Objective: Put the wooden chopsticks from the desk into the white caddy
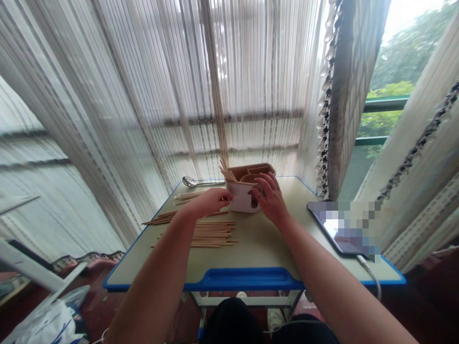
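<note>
A white utensil holder [239,197] with a brown divided inside stands near the back of the small table. Several light wooden sticks [227,173] rise from its left compartment. My left hand [213,200] has its fingers curled against the holder's lower left side. On the other side, my right hand [271,197] grips the right front corner, thumb on the front wall and fingers at the rim. Under and beside my left forearm lie rows of wooden chopsticks [213,234], with darker sticks [161,219] farther left. A metal slotted spoon [190,181] lies behind them.
The pale tabletop [258,248] has a blue rim and a blue front tray [247,276]. At the right edge lies a tablet [335,229] with a white cable [373,274]. Curtains [172,86] hang close behind the table. A plastic bag [53,320] sits on the floor at left.
</note>
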`<state>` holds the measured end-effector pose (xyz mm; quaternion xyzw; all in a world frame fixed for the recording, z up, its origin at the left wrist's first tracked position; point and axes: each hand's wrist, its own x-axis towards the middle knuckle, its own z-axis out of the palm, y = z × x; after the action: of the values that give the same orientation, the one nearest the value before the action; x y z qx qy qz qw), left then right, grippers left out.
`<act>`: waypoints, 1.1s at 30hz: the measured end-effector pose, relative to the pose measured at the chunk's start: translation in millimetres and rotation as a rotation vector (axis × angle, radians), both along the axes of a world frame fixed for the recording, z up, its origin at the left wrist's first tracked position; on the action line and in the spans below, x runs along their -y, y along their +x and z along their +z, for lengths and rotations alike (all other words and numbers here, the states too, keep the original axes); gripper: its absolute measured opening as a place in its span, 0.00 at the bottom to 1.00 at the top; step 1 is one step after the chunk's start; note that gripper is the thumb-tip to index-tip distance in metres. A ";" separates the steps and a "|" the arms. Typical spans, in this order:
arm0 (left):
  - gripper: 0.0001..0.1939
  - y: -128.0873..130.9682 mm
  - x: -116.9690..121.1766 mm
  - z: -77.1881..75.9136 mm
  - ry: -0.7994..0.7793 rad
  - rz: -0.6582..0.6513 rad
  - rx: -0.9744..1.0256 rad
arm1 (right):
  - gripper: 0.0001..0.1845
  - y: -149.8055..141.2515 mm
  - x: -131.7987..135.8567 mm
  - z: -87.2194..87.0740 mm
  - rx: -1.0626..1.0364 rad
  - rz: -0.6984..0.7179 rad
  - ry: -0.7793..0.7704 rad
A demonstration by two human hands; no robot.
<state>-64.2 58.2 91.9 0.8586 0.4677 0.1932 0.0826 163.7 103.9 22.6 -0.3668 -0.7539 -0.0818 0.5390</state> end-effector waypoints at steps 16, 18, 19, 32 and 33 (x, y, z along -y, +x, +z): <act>0.10 -24.9 -11.0 26.6 0.590 0.191 1.444 | 0.18 -0.9 -0.6 -0.5 0.005 0.002 0.013; 0.09 -26.7 -19.0 19.5 0.773 0.329 1.415 | 0.18 -1.0 -1.5 -0.9 0.007 0.000 0.011; 0.09 -25.7 -21.0 15.5 0.857 0.388 1.357 | 0.18 -0.9 -1.8 -1.0 0.005 0.000 0.011; 0.07 -1.0 -22.0 -2.5 0.727 0.210 0.876 | 0.18 -1.7 -2.5 -1.1 -0.003 0.005 0.013; 0.08 -1.1 -22.8 -3.2 0.678 0.202 0.851 | 0.18 -1.9 -2.8 -1.3 -0.005 0.006 0.012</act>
<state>-65.4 81.0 88.6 0.6341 0.3846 0.6699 -0.0356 161.8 106.6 21.3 -0.3615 -0.7530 -0.0838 0.5434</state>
